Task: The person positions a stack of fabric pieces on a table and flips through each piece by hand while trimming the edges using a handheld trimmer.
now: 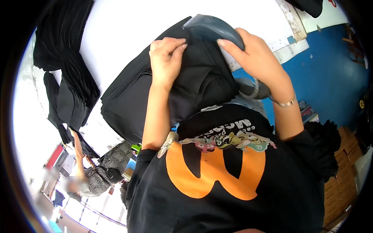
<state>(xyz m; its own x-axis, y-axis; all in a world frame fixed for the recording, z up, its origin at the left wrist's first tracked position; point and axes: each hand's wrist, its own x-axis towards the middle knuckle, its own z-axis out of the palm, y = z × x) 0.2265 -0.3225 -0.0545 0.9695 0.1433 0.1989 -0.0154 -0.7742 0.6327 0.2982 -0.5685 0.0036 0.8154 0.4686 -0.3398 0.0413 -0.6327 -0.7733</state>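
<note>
A thick stack of black fabric (132,93) lies on the white table in front of me. My left hand (167,56) rests over its upper part, thumb and fingers pinched together at the cloth near the edge. In my right hand (256,58) is a dark, curved handheld tool (213,29), gripped by its rounded end. The tool's far end reaches over the top corner of the stack, just right of my left fingertips. What kind of tool it is, I cannot tell.
More black fabric piles (64,42) lie along the white table (120,27) at the left. Another person (107,171) is at the lower left. Cardboard boxes (340,182) stand at the lower right, beside the blue floor (326,70).
</note>
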